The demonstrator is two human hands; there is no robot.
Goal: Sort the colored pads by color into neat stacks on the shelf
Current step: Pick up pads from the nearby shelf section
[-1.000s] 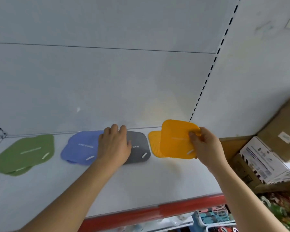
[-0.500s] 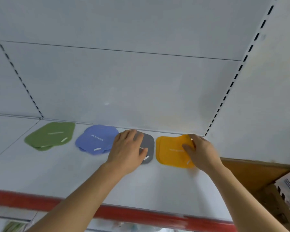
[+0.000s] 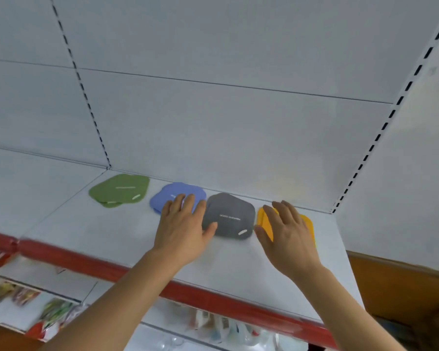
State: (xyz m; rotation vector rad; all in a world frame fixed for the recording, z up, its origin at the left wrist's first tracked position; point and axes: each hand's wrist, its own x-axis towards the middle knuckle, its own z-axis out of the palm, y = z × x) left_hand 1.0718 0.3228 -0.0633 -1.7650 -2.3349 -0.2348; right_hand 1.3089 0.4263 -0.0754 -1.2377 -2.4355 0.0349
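Four stacks of pads lie in a row at the back of the white shelf [image 3: 107, 231]: green pads [image 3: 119, 190], blue pads [image 3: 173, 195], grey pads [image 3: 230, 215] and orange pads [image 3: 308, 225] at the right. My left hand [image 3: 184, 226] is spread flat, its fingers over the front of the blue pads and its thumb against the grey pads' left edge. My right hand [image 3: 287, 233] hovers open over the orange pads and hides most of them. Neither hand grips a pad.
A red strip [image 3: 213, 296] runs along the shelf's front edge. Packaged goods [image 3: 48, 312] fill the shelf below. The white back panel [image 3: 213, 122] and a side panel [image 3: 403, 173] close in the shelf. A brown surface [image 3: 395, 287] lies at the lower right.
My right hand laid the orange pad on its stack, let go and pulled back open. My left hand slid left off the grey pads toward the blue ones. The view shifted left.
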